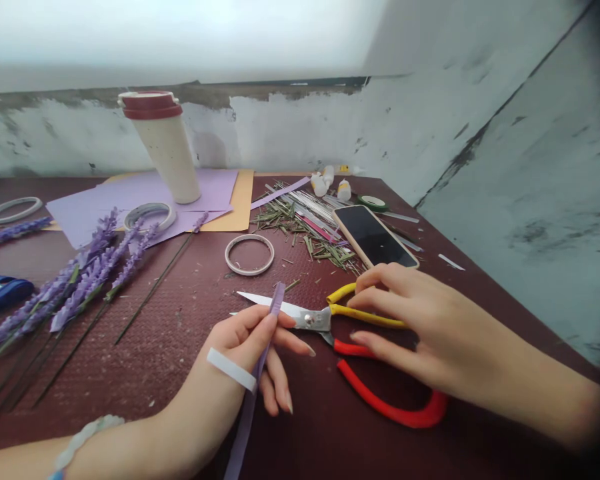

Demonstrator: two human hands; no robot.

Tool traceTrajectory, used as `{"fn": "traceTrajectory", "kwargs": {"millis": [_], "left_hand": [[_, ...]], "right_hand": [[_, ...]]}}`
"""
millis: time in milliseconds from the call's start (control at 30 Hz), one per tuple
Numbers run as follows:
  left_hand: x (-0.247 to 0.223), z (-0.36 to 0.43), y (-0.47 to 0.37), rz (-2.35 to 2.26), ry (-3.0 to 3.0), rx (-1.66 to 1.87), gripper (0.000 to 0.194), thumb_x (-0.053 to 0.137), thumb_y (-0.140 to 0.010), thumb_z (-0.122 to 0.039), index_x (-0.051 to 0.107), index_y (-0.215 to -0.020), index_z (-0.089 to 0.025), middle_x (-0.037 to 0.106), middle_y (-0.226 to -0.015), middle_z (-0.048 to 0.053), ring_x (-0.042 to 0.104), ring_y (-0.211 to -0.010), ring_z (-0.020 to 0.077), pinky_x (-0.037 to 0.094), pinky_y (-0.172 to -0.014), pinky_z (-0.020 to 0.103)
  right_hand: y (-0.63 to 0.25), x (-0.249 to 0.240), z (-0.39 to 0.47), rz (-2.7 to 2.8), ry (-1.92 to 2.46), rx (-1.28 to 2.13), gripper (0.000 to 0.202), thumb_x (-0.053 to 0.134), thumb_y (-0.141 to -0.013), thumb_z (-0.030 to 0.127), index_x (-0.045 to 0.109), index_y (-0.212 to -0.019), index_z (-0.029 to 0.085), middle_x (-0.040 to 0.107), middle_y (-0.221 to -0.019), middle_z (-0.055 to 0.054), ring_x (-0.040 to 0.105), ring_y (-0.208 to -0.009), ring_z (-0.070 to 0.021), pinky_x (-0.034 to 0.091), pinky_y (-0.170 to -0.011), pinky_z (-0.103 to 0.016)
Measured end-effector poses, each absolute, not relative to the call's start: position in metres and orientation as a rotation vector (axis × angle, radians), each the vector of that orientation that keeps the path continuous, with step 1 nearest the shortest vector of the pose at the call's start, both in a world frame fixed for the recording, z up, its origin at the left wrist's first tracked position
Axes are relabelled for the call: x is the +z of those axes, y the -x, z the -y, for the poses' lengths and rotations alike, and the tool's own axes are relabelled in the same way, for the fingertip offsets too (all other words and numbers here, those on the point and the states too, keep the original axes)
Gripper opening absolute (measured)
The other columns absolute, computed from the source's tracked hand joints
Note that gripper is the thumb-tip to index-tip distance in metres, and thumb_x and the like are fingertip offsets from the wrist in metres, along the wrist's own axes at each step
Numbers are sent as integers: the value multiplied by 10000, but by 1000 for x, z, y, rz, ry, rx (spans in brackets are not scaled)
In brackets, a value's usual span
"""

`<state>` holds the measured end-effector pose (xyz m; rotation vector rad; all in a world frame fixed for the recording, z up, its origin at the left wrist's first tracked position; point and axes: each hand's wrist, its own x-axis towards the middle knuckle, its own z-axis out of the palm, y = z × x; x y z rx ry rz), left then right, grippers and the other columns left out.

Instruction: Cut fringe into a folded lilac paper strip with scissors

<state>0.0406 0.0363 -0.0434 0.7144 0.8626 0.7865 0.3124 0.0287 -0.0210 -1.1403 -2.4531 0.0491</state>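
Note:
My left hand pinches a narrow purple paper strip between thumb and fingers. The strip's upper end looks finely fringed, and its long tail hangs toward the table's front edge. A short piece of white tape is stuck by the base of my left thumb. My right hand is on the handles of the scissors, fingers over the yellow one and thumb at the red one. The blades point left, slightly apart, behind my left fingers. Whether the scissors touch the table cannot be told.
Purple flower stems lie at left beside a blue object. A lidded cup stands on purple paper. Tape rolls, stem clippings, a phone and small bottles lie behind the scissors. A wall borders the right.

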Motion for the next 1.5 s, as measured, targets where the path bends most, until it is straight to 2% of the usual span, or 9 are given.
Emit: {"fn": "traceTrajectory", "kwargs": {"millis": [133, 300, 533, 700, 867, 1067, 1233, 1400, 1500], "left_hand": [[-47, -35, -41, -845, -715, 715, 564, 1075, -691, -594, 729, -852, -180, 880, -739, 27, 695, -350, 124, 494, -327, 159], [-57, -30, -43, -801, -756, 667, 459, 983, -842, -563, 741, -909, -179, 895, -804, 54, 706, -368, 122, 471, -329, 152], [-52, -32, -43, -771, -796, 517, 458, 963, -844, -558, 706, -905, -184, 860, -803, 42, 696, -389, 113, 476, -350, 165], [-50, -32, -44, -754, -810, 476, 464, 948, -846, -568, 697, -913, -184, 844, -799, 35, 690, -391, 103, 476, -352, 157], [-56, -30, -44, -759, -818, 488, 437, 928, -877, -558, 705, -937, -187, 846, -791, 35, 687, -383, 111, 451, -342, 162], [-63, -33, -40, -700, -808, 498, 417, 865, -960, -572, 767, -1038, -174, 889, -860, 71, 724, -417, 128, 518, -419, 191], [-59, -51, -34, -561, -765, 398, 540, 863, -946, -656, 792, -1180, -174, 902, -875, 89, 805, -532, 203, 584, -471, 247], [-62, -53, -34, -522, -748, 372, 610, 898, -881, -728, 802, -1112, -172, 892, -811, 65, 799, -521, 188, 598, -479, 237], [-68, -45, -36, -558, -743, 459, 518, 879, -939, -658, 779, -1104, -178, 889, -799, 61, 793, -502, 169, 568, -467, 205]], "right_hand": [[-297, -20, -25, 2163, 1234, 310, 153, 644, -1083, 275, 790, -1041, 255, 821, -996, -69, 821, -860, -241, 660, -762, -352], [-263, -26, -22, 1711, 1360, 994, 281, 641, -1090, 535, 746, -1059, 276, 781, -910, -35, 739, -778, -223, 606, -673, -320], [-236, -25, -27, 1428, 1193, 1531, 537, 816, -948, 761, 674, -967, 244, 641, -789, 31, 548, -675, -161, 541, -666, -293], [-236, -26, -25, 1405, 1193, 1530, 477, 847, -948, 672, 638, -863, 251, 621, -706, 46, 523, -650, -159, 501, -674, -302], [-237, -25, -24, 1447, 1285, 1440, 489, 828, -937, 701, 652, -847, 254, 618, -696, 38, 527, -647, -175, 485, -661, -318], [-239, -27, -26, 1448, 1287, 1411, 481, 825, -949, 684, 649, -824, 254, 624, -697, 34, 486, -637, -166, 450, -634, -308], [-239, -28, -28, 1436, 1302, 1340, 522, 831, -917, 721, 623, -792, 259, 552, -671, 51, 475, -608, -158, 420, -589, -303], [-240, -25, -29, 1423, 1310, 1343, 554, 851, -888, 750, 625, -791, 253, 562, -660, 48, 484, -605, -155, 410, -579, -295], [-241, -24, -29, 1418, 1301, 1344, 553, 848, -893, 751, 634, -804, 249, 561, -655, 49, 478, -609, -154, 404, -580, -288]]}}
